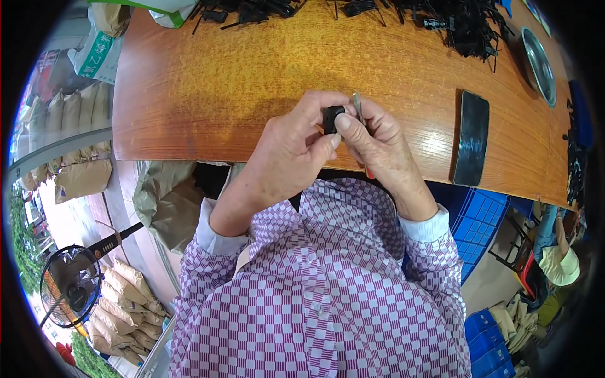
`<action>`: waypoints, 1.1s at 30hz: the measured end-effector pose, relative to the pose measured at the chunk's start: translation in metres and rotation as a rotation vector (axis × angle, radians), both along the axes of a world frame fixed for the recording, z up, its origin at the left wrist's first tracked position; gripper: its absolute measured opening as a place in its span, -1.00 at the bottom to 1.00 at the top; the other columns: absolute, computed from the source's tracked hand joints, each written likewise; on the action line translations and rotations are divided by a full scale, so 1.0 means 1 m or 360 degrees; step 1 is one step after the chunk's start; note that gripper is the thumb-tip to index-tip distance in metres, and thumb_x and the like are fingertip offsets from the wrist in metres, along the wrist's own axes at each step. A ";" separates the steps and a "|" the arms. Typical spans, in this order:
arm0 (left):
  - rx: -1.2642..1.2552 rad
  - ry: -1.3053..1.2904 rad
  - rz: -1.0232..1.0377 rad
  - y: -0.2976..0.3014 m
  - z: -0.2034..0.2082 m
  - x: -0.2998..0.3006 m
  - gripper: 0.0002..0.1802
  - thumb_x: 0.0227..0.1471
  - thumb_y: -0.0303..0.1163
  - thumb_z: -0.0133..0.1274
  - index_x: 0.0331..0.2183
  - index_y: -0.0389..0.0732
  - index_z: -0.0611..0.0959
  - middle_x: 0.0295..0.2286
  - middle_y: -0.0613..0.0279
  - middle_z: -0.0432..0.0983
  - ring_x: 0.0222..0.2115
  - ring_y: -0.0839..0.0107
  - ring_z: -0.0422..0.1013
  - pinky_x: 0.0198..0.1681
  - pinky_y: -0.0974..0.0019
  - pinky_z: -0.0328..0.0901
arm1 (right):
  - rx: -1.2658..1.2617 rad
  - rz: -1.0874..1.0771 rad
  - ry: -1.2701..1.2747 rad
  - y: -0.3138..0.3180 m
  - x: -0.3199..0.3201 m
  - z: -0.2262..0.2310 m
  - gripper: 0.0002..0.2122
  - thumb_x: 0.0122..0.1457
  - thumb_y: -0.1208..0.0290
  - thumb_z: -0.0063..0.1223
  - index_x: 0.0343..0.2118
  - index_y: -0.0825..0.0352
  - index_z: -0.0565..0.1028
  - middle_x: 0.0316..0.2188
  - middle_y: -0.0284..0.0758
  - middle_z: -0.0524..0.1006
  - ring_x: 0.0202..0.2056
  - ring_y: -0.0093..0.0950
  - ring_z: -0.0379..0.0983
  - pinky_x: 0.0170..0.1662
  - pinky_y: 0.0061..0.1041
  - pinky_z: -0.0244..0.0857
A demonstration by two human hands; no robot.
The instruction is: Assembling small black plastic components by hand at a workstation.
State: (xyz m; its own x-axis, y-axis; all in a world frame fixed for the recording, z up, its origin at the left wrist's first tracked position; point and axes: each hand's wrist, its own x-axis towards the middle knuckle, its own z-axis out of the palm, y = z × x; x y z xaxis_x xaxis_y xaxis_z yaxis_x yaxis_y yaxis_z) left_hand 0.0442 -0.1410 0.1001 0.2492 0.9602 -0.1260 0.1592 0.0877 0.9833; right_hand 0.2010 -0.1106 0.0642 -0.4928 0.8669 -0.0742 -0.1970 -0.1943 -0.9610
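Note:
Over the near edge of the wooden table (252,79), both my hands meet at a small black plastic part (329,120). My left hand (280,154) pinches this part between thumb and fingers. Closed around a slim metal-bladed tool (358,106) is my right hand (386,148), its thumb pressed against the black part. The tool's blade points away from me, and a bit of red, apparently its handle end, shows below the palm. My fingers hide the middle of the tool and much of the part.
Piles of black plastic pieces (469,31) lie along the table's far side. A dark phone (471,138) rests to the right, near a metal bowl (537,66). Blue crates (476,223) stand below right. A paper sack (167,205) and a racket-shaped object (72,286) are at left.

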 end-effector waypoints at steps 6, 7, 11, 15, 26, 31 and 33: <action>0.0056 0.0076 0.0159 0.000 -0.001 -0.010 -0.61 0.02 -0.73 -0.12 -0.08 -0.27 0.29 -0.40 0.24 0.44 -0.45 0.57 0.41 -0.39 0.53 0.33 | -0.0153 0.0204 -0.0290 -0.004 -0.005 0.022 -0.80 0.30 0.31 -0.20 -0.30 0.36 0.36 -0.59 -0.47 0.33 -0.56 -0.68 0.22 -0.51 -0.65 0.16; 0.0049 0.0092 0.0168 0.001 0.000 -0.012 -0.63 0.02 -0.72 -0.11 -0.10 -0.27 0.30 -0.41 0.24 0.43 -0.45 0.56 0.41 -0.40 0.53 0.33 | -0.0125 0.0215 -0.0319 -0.004 -0.008 0.020 -0.79 0.30 0.30 -0.22 -0.30 0.36 0.35 -0.59 -0.46 0.33 -0.56 -0.68 0.22 -0.51 -0.65 0.15; 0.0025 0.0023 0.0266 0.001 -0.002 -0.020 -0.69 0.04 -0.69 -0.08 -0.15 -0.27 0.31 -0.43 0.25 0.42 -0.47 0.55 0.41 -0.41 0.52 0.34 | -0.0004 0.0186 -0.0349 -0.005 -0.024 0.017 -0.80 0.32 0.29 -0.26 -0.30 0.33 0.34 -0.63 -0.49 0.26 -0.61 -0.71 0.16 -0.55 -0.71 0.06; 0.0345 0.0440 0.0398 -0.008 -0.014 -0.028 -0.70 0.05 -0.66 -0.05 -0.16 -0.27 0.31 -0.46 0.26 0.40 -0.48 0.55 0.40 -0.41 0.50 0.35 | 0.0042 0.0215 -0.0441 -0.003 -0.037 0.019 -0.80 0.31 0.30 -0.25 -0.31 0.35 0.33 -0.62 -0.46 0.29 -0.59 -0.68 0.20 -0.53 -0.65 0.11; 0.0165 -0.0245 0.0866 -0.006 -0.023 -0.065 -0.90 0.15 -0.42 -0.09 -0.30 -0.21 0.38 -0.53 0.27 0.41 -0.55 0.49 0.42 -0.50 0.47 0.29 | 0.0833 0.0211 -0.1002 0.092 -0.074 0.015 -0.71 0.21 0.17 -0.05 -0.25 0.34 0.39 -0.68 -0.44 0.27 -0.66 -0.61 0.19 -0.59 -0.61 0.10; -0.0522 -0.1067 0.0915 -0.019 -0.019 -0.061 -0.78 0.21 -0.25 -0.18 -0.41 -0.17 0.40 -0.53 0.35 0.41 -0.56 0.48 0.42 -0.51 0.54 0.26 | 0.1641 -0.0128 -0.2102 0.144 -0.098 0.000 -0.66 0.14 0.15 0.03 -0.22 0.37 0.43 -0.62 -0.20 0.50 -0.56 -0.37 0.47 -0.53 -0.45 0.28; -0.0563 -0.1114 0.0899 -0.022 -0.023 -0.063 -0.77 0.21 -0.24 -0.17 -0.40 -0.17 0.41 -0.52 0.33 0.41 -0.55 0.48 0.42 -0.51 0.53 0.26 | 0.1643 -0.0127 -0.2097 0.146 -0.100 -0.002 -0.67 0.13 0.17 0.05 -0.22 0.37 0.43 -0.60 -0.19 0.51 -0.54 -0.34 0.49 -0.52 -0.42 0.29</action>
